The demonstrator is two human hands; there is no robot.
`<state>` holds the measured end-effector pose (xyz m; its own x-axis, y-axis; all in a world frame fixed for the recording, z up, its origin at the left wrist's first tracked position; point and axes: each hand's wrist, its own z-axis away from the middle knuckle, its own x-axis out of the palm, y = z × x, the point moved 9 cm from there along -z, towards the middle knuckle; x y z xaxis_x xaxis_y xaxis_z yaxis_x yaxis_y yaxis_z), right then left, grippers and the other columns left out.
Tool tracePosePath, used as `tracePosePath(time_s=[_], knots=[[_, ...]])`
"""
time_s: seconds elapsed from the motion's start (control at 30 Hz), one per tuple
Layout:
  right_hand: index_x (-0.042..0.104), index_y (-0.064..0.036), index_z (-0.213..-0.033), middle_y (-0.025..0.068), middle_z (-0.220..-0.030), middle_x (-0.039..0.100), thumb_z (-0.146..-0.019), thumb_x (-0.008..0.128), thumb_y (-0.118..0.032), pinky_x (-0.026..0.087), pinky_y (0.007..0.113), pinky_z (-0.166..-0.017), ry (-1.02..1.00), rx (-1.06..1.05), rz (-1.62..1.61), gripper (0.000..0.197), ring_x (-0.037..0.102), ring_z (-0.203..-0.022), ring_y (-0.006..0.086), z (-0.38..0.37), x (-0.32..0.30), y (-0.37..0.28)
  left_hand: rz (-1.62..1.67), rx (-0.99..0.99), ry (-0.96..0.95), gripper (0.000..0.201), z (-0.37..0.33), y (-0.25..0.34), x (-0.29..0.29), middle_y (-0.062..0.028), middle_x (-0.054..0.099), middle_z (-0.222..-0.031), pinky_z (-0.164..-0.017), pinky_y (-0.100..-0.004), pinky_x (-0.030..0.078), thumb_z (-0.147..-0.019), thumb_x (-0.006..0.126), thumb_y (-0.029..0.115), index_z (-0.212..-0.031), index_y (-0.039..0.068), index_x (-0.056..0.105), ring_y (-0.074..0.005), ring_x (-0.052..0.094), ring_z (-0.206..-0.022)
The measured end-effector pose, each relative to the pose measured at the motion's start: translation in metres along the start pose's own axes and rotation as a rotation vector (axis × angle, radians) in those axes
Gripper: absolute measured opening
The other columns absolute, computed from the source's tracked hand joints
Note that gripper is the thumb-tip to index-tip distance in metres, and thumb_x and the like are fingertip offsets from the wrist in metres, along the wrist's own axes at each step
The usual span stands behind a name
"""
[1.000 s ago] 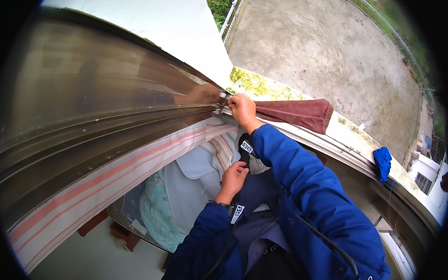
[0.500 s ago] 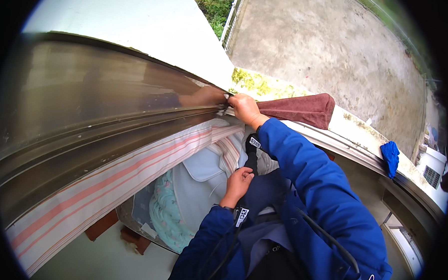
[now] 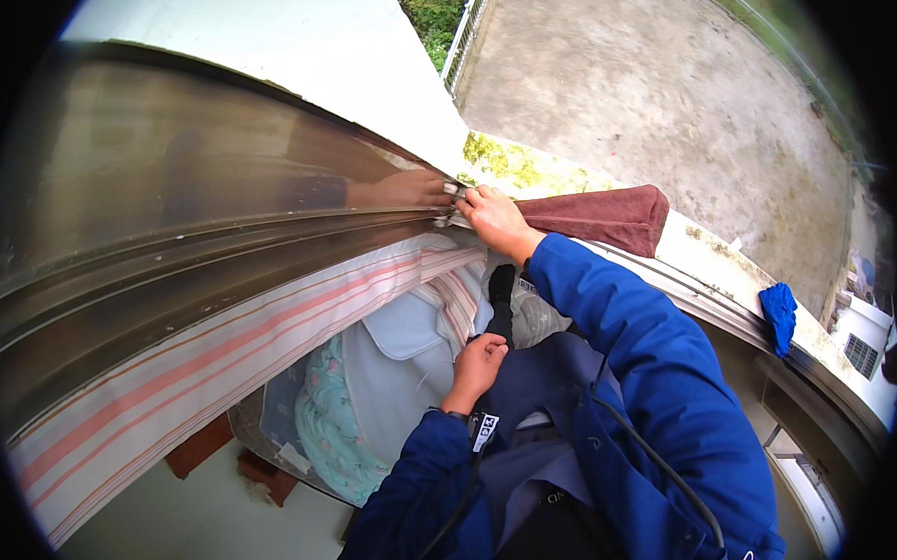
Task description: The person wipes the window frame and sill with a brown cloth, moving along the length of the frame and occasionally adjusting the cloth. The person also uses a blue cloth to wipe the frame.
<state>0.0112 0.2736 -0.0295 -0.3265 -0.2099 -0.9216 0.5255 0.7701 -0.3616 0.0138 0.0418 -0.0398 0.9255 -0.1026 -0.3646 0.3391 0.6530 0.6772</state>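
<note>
My right hand is at the edge of a dark-framed sliding window, its fingers bent against the end of the frame; the fingertips' contact is partly hidden. A folded maroon cloth lies on the sill just right of that hand. Lower down, my left hand is closed with thumb and forefinger together, beside a black-socked foot and my dark trousers. Whether the left fingers hold anything cannot be made out.
A pink-striped white curtain hangs along the window. Light blue bedding and a mint patterned cloth lie below. On the outer ledge is a blue cloth. Outside, a concrete yard lies far below.
My right hand has shifted slightly, its fingers less tightly curled at the frame's end; its reflection in the glass shows more clearly. The left hand stays nearly still.
</note>
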Motion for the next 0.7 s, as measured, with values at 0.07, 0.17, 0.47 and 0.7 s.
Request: tracePosePath(time_s=[0.07, 0.17, 0.47, 0.7], knots=[[0.062, -0.0035, -0.11, 0.0085, -0.092, 0.053, -0.074, 0.054, -0.01, 0.044, 0.034, -0.08, -0.077, 0.018, 0.032, 0.037, 0.052, -0.091, 0.0252, -0.001, 0.008, -0.001, 0.012, 0.002, -0.009, 0.019, -0.001, 0.003, 0.0, -0.0046, 0.065, -0.076, -0.064, -0.0279, 0.049, -0.083, 0.066, 0.019, -0.098, 0.007, 0.066, -0.0145, 0.061, -0.067], [0.061, -0.003, -0.108, 0.0085, -0.089, 0.055, -0.074, 0.054, -0.009, 0.045, 0.035, -0.079, -0.053, 0.021, 0.002, 0.035, 0.053, -0.089, 0.0258, 0.004, 0.004, 0.0, 0.008, -0.007, -0.024, 0.019, 0.001, 0.004, 0.0, -0.0034, 0.064, -0.076, -0.065, -0.0244, 0.048, -0.084, 0.066, 0.016, -0.099, 0.005, 0.066, -0.0102, 0.059, -0.068], [0.063, -0.0059, -0.103, 0.0084, -0.088, 0.058, -0.074, 0.056, -0.008, 0.046, 0.036, -0.079, -0.1, 0.113, -0.045, 0.031, 0.055, -0.089, 0.0263, 0.076, -0.026, 0.038, 0.03, -0.006, -0.09, 0.017, 0.002, 0.008, 0.016, -0.0036, 0.065, -0.077, -0.064, -0.0243, 0.048, -0.085, 0.065, 0.016, -0.097, 0.004, 0.066, -0.0101, 0.059, -0.067], [0.061, -0.0067, -0.114, 0.0102, -0.093, 0.057, -0.07, 0.056, -0.002, 0.046, 0.037, -0.08, -0.063, 0.154, -0.086, 0.044, 0.055, -0.088, 0.0287, 0.106, -0.042, 0.043, 0.041, -0.014, -0.107, 0.017, 0.0, 0.001, 0.012, -0.0035, 0.065, -0.077, -0.064, -0.0243, 0.048, -0.085, 0.065, 0.016, -0.097, 0.004, 0.066, -0.0101, 0.06, -0.067]])
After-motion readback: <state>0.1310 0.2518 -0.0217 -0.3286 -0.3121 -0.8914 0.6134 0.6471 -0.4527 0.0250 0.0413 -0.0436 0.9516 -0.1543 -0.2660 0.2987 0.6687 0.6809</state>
